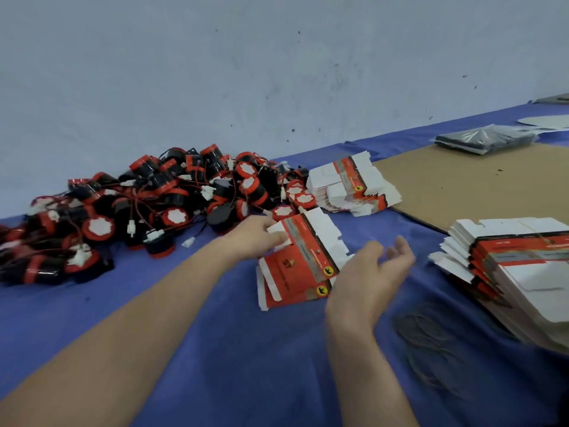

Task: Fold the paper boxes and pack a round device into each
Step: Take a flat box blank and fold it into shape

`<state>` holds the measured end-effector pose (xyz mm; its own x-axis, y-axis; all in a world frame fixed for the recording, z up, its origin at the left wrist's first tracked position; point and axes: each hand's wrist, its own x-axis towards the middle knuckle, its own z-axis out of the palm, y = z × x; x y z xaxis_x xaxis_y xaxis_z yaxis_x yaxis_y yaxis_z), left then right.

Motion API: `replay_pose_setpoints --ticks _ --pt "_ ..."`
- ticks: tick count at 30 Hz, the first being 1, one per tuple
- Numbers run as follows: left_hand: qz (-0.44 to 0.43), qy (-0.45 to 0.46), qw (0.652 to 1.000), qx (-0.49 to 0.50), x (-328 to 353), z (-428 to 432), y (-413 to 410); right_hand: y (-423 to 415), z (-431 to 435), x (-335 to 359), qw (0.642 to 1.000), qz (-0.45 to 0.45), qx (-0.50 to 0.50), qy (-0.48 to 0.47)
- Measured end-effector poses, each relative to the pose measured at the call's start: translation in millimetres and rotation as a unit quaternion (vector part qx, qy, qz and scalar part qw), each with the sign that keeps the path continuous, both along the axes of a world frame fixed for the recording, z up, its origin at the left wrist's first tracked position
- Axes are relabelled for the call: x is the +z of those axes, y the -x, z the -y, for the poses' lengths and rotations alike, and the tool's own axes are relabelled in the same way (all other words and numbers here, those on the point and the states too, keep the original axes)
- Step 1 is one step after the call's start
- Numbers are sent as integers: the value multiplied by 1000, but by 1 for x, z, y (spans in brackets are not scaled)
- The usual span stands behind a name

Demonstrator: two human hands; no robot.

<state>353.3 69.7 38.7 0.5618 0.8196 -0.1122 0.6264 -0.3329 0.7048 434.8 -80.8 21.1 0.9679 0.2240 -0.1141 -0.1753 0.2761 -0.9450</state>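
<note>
Box (308, 254) edge pinched by left hand (257, 239).

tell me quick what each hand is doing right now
Left hand: pinching the white flap of the top flat box.
Right hand: open, fingers relaxed, holding nothing.

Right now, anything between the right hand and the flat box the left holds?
Nothing visible. The right hand is open, close beside the box at its right edge. The left hand holds its far flap. Only cloth lies around them.
</note>
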Motion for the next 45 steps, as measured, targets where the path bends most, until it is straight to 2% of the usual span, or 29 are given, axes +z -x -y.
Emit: replay_pose_setpoints --ticks 2,5,8,11,13,15,18,21,24,30,33,38,41,45 --pt "29 -61 997 28 -7 9 15 16 -4 1 1000 14 15 -13" --pt "115 -59 988 82 -1 25 41 36 -9 2 999 17 26 -10" --pt "239 -68 960 128 17 49 77 51 -11 5 997 54 62 -3" --pt "271 -145 946 98 27 89 110 64 -12 5 971 50 230 -44" --pt "275 -123 952 47 24 117 122 73 -12 4 934 37 349 -68" --pt "258 -85 962 5 18 140 127 80 -10 2 911 49 402 -71" --pt "240 -53 969 -34 15 158 132 84 -4 -1 903 87 413 -77" --pt "309 -18 949 -53 23 166 143 91 1 -2 885 115 441 -96" --pt "371 -10 928 -26 26 165 160 106 5 -2 863 163 469 -96" --pt "336 -8 942 -14 18 152 179 132 13 -9 819 235 514 -100" --pt "353 -5 936 1 14 147 182 136 12 -9 823 228 509 -107" --pt "361 -37 926 99 6 134 198 138 7 -10 835 175 508 -117" --pt "367 -30 923 109 0 131 207 143 11 -11 817 208 527 -107" --pt "369 -33 925 87 -3 135 215 150 15 -16 807 290 502 -113"
